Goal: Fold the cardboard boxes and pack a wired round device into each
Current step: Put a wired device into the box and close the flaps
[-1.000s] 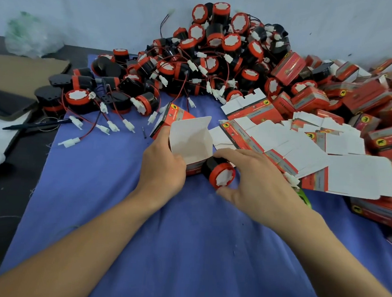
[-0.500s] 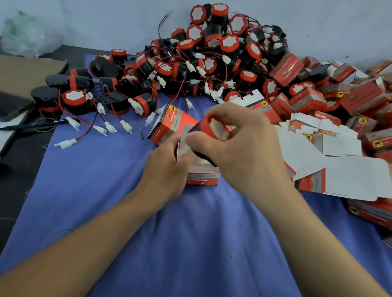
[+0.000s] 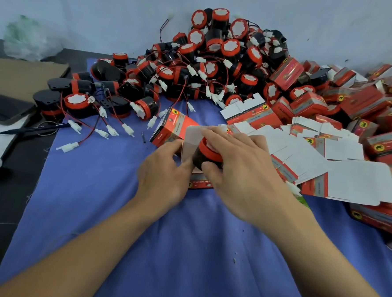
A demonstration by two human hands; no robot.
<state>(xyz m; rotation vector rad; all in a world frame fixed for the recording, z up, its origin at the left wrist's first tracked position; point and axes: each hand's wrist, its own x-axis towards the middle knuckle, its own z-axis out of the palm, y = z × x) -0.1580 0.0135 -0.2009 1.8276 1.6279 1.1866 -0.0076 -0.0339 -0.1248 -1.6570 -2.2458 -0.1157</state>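
Right grip (image 3: pixel 235 164) curled round device (image 3: pixel 207 152), black body down, at mouth of box (image 3: pixel 199 185). Left grip (image 3: pixel 163 171) holds box wall just left of device. Judgement: hold flap (image 3: pixel 192 134) back, seat device square, tuck plug (image 3: pixel 292 188), right of grip, inside before closing.

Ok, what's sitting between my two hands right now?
Head view: between the left hand and right hand is the red-rimmed round device, at the open box.

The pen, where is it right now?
In the head view, the pen lies at the far left, by the blue cloth's left edge, just below the nearest round devices and their white plugs.
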